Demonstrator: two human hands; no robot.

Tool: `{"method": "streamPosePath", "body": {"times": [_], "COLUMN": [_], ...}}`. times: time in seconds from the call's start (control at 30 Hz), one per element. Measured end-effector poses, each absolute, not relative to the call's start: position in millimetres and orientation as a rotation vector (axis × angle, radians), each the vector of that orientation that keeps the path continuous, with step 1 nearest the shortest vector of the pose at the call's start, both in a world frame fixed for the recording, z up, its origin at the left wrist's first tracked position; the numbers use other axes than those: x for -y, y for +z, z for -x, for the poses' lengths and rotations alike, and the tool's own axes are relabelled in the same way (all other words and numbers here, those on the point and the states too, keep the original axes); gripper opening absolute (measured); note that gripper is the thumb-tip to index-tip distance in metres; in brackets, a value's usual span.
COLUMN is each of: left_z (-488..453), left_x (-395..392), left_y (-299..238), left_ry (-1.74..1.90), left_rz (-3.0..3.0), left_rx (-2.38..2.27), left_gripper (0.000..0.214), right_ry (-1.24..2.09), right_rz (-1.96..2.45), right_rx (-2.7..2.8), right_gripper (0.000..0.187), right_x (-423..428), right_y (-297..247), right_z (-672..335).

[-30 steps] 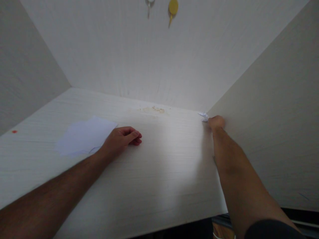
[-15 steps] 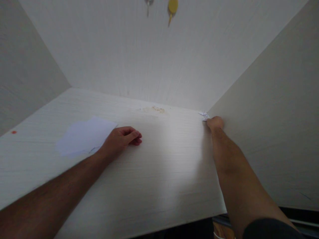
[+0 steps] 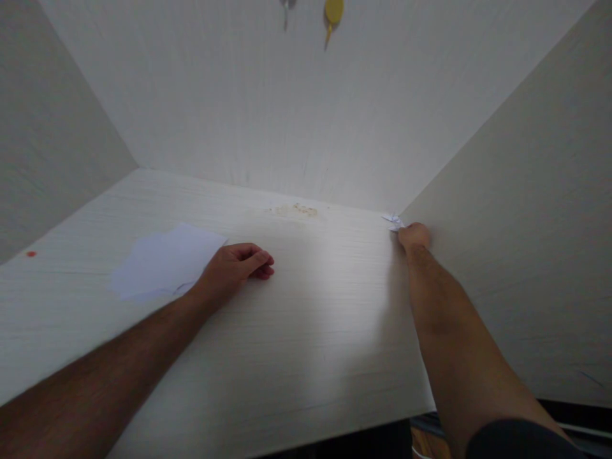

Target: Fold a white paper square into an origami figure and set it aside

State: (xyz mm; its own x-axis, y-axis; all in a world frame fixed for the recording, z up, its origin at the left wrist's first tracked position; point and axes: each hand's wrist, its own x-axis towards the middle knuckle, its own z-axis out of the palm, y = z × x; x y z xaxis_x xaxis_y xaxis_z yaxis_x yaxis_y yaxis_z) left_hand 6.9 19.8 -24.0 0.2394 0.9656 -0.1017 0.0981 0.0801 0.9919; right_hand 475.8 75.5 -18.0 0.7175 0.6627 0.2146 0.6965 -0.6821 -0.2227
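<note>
At the far right corner of the white surface (image 3: 306,331), my right hand (image 3: 414,236) is closed on a crumpled piece of white paper (image 3: 394,221). The paper's creased end sticks out past the fingers, close to where the back and side walls meet. My left hand (image 3: 243,260) rests on the surface left of the middle, its fingers curled in and the thumb against them, with nothing visible in it. Beside its wrist lies a flat white sheet of paper (image 3: 162,258) with uneven edges, partly covered by my left forearm.
Brownish crumbs or stains (image 3: 303,210) mark the surface near the back wall (image 3: 268,115). A yellow hook (image 3: 333,13) hangs high on that wall, with a paler one left of it. A small red spot (image 3: 31,254) shows at far left. Side walls enclose both ends.
</note>
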Motion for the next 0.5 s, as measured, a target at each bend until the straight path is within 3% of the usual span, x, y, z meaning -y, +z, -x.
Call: {"method": "streamPosePath", "body": {"times": [0.5], "left_z": [-6.2], "left_x": [-21.7], "left_y": [-26.5], "left_ry": [0.91], "left_rz": [-1.322], "left_rx": [-1.138], "left_gripper": [0.027], "right_ry": [-0.198], "right_rz": [2.617], "right_rx": [1.066], "right_gripper": [0.022], "right_x": [-76.1], "right_y": [-20.4], "right_z": [-479.5]}}
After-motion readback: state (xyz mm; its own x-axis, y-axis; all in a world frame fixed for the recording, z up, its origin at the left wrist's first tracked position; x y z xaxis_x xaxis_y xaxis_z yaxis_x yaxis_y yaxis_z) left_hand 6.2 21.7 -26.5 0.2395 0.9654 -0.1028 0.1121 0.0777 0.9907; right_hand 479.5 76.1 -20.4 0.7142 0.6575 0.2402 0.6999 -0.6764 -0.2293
